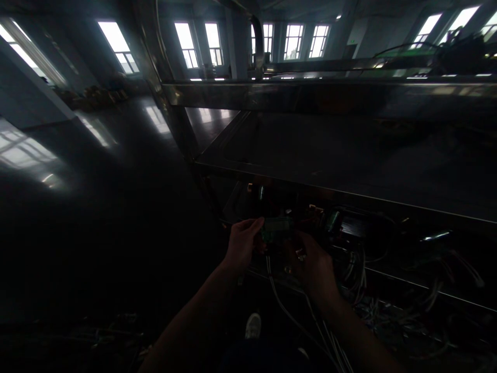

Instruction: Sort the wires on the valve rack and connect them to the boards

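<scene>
In the dim head view, my left hand (244, 239) pinches the left end of a small green circuit board (276, 225) between thumb and fingers. My right hand (312, 261) is at the board's lower right, its fingers bent and dark; whether they touch the board is not clear. Thin white wires (276, 295) hang down below the board and run toward the lower right. A dark device with a glossy window (353, 226) sits on the low shelf to the right of my right hand.
A metal rack (310, 96) with a wide middle shelf (295, 150) rises in front of me. Bundles of loose wires (382, 313) lie at the lower right. My shoe (253, 326) shows below. Windows (294, 42) line the far wall.
</scene>
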The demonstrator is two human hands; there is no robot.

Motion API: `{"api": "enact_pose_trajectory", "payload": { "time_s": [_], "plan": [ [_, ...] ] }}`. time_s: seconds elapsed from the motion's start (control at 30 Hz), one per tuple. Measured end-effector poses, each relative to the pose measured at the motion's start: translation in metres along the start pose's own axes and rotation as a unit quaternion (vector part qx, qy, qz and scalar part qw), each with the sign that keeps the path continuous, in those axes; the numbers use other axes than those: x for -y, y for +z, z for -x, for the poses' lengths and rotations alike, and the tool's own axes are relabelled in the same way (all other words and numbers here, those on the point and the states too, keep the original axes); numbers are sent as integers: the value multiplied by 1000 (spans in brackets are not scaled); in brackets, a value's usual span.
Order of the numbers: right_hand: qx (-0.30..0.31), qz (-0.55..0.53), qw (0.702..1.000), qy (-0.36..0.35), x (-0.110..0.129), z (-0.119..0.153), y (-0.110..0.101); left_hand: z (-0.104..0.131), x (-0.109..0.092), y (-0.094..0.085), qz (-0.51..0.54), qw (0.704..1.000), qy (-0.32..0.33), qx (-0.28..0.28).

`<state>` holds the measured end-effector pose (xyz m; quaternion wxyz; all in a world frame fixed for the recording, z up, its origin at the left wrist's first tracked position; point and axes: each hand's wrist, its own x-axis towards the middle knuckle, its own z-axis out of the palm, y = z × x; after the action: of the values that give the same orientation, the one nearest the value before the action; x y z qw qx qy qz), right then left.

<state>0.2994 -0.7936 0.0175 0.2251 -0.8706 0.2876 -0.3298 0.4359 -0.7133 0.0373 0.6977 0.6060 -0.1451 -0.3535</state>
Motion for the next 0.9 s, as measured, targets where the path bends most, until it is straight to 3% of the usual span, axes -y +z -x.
{"api": "enact_pose_trajectory", "payload": {
  "time_s": [0.9],
  "plan": [
    [2,8,1000,-6,-1,0,-1,0,0,1,2,1000,3,-3]
  ]
}}
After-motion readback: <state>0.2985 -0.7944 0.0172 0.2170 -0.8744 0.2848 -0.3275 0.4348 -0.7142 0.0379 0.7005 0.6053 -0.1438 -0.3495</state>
